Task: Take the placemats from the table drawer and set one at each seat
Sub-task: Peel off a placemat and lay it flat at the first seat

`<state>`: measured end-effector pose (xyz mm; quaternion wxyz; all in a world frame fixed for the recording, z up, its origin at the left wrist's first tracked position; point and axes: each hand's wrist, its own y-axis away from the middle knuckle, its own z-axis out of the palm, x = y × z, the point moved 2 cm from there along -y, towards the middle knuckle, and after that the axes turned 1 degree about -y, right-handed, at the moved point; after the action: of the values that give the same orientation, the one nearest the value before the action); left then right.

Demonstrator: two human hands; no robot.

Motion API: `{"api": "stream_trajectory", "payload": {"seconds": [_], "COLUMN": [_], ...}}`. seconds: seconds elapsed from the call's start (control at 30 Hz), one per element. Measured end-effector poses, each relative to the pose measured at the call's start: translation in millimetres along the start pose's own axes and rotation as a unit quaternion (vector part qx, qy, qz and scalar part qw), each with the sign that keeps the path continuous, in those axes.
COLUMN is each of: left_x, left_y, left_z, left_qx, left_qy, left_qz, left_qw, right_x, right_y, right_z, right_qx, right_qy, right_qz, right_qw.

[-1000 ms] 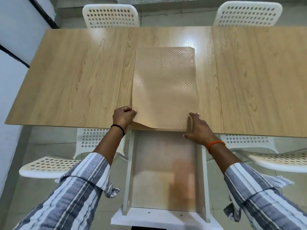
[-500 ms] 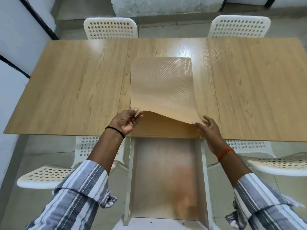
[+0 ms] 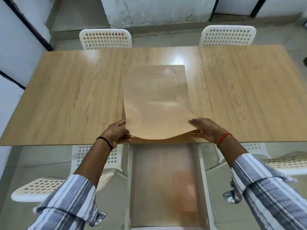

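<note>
Only one view here, the head cam looking down over a light wood table [image 3: 66, 97]. A stack of tan placemats [image 3: 154, 90] with a dotted embossed texture sits mid-table, its near end right at the table edge above the pulled-out drawer [image 3: 163, 185]. The left hand [image 3: 117, 134] is pinched closed on the near left corner of the top placemat [image 3: 159, 125], thumb under and fingers on the edge. The right hand [image 3: 205, 130] has the near right corner, fingers loosely curled over it, thumb below. That top mat's near end is peeled up and sags in the middle between the two hands; its far end lies flat on the pile. The drawer looks bare inside, just a blurry reddish reflection. White perforated chairs: two at the far side [image 3: 106, 39] [image 3: 227, 35], two at the near side [image 3: 43, 186] [image 3: 285, 161]. No brand, label or writing readable anywhere, mats included
</note>
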<state>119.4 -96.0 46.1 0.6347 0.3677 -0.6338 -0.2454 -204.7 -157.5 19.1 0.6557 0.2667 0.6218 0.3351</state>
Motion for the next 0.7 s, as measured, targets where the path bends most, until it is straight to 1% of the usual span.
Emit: {"api": "stream_trajectory", "payload": {"seconds": [0.07, 0.13, 0.23, 0.3, 0.37, 0.4, 0.47, 0.57, 0.7], "left_x": [-2, -4, -7, -7, -4, -3, 2, 10, 18], "left_y": [1, 2, -1, -6, -12, -16, -22, -18, -2], "left_z": [-5, -8, -8, -7, -3, -2, -1, 5, 20], "left_qx": [0.017, 0.024, 0.020, 0.029, 0.038, 0.047, 0.071, 0.076, 0.050], "left_qy": [-0.057, -0.089, -0.091, -0.063, -0.030, -0.030, -0.069, -0.101, -0.102], "left_qz": [0.015, 0.031, 0.050, 0.060, 0.070, 0.074, 0.092, 0.131, 0.221], "left_qw": [0.998, 0.995, 0.994, 0.996, 0.996, 0.996, 0.991, 0.983, 0.969], "right_x": [-5, -9, -14, -14, -15, -15, -16, -17, -19], "right_y": [-3, -3, -2, -1, 1, 3, 5, 10, 26], "right_z": [-3, -2, 8, 17, 27, 31, 36, 32, 15], "right_qx": [-0.016, -0.019, -0.001, 0.007, 0.000, -0.006, -0.007, 0.027, 0.091], "right_qy": [0.086, 0.130, 0.178, 0.187, 0.206, 0.219, 0.246, 0.268, 0.273], "right_qz": [-0.014, -0.020, -0.051, -0.071, -0.081, -0.085, -0.102, -0.166, -0.262], "right_qw": [0.996, 0.991, 0.983, 0.980, 0.975, 0.972, 0.964, 0.949, 0.921]}}
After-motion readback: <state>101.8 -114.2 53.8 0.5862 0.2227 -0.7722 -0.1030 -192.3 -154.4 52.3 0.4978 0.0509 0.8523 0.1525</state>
